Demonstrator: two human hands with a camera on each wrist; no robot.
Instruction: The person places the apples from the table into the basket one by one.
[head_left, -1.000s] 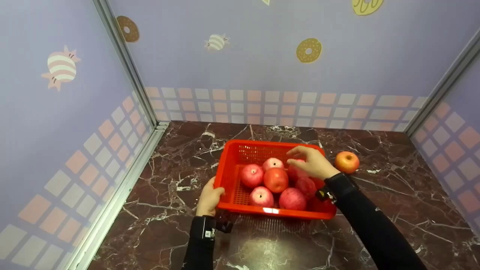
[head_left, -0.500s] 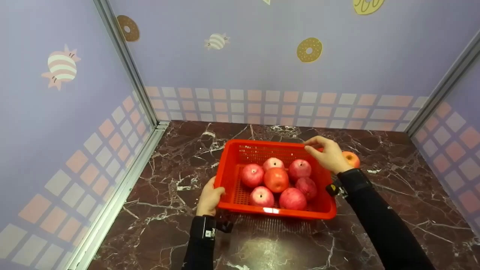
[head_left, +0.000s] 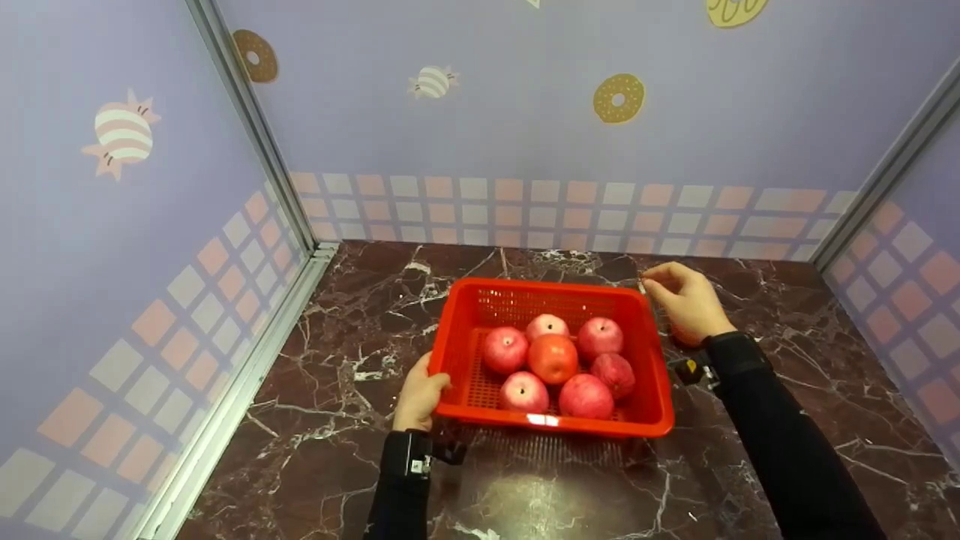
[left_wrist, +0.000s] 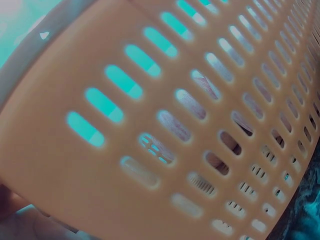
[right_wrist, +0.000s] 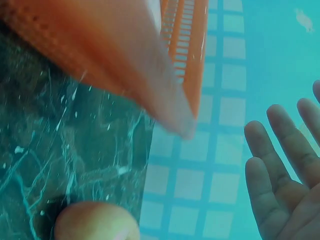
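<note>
A red plastic basket [head_left: 551, 429] with slotted walls holds several red apples [head_left: 586, 397]. At its left side my left hand [head_left: 417, 396] grips the rim, thumb over the edge and fingers hidden outside. The slotted basket wall [left_wrist: 55, 170] fills the left wrist view. My right hand [head_left: 690, 304] hovers past the basket's right rim with nothing in it. In the right wrist view its fingers [right_wrist: 282, 142] are spread and slightly bent. Below that hand lies a loose apple [right_wrist: 97, 222] on the table, mostly hidden by the hand in the head view.
The basket stands on a dark red marbled table [head_left: 337, 472]. Purple patterned panels [head_left: 525, 127] rise at the back and both sides, with a pale metal rail [head_left: 247, 382] along the left edge.
My right hand has moved right, from above the apples in the basket to over the loose apple outside it. The left hand and the basket have stayed in place.
</note>
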